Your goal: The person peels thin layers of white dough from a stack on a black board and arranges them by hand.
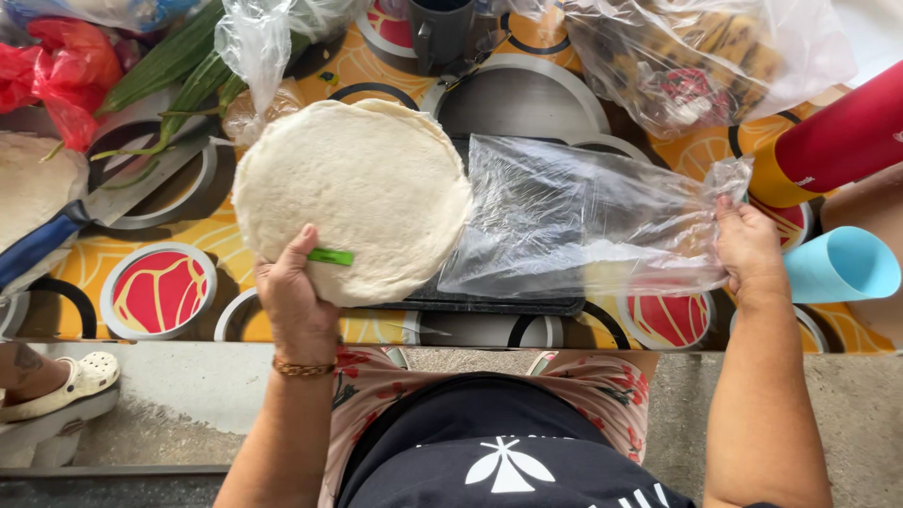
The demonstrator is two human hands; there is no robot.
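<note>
The desk carries a yellow cloth printed with red and grey circles, and in front of it lies a bare concrete floor. Many things are only partly visible: a dark mug is cut off by the top edge, and a bag with packaged food at the upper right is hard to make out through the wrinkled plastic. At the upper left lie long green vegetables, half covered by another clear bag, and a red plastic bag. A large knife with a blue handle lies at the left, its handle running out of view. At the right a red roll and a light blue cup are cut off by the edge. The left hand holds a stack of round flatbreads at its near rim, the thumb pressing a small green clip on top, and the stack is lifted and tilted above a dark cutting board. The right hand pinches the end of a clear plastic bag, which lies stretched over the board, just beside the stack. At the lower left is another person's foot in a pale clog.
</note>
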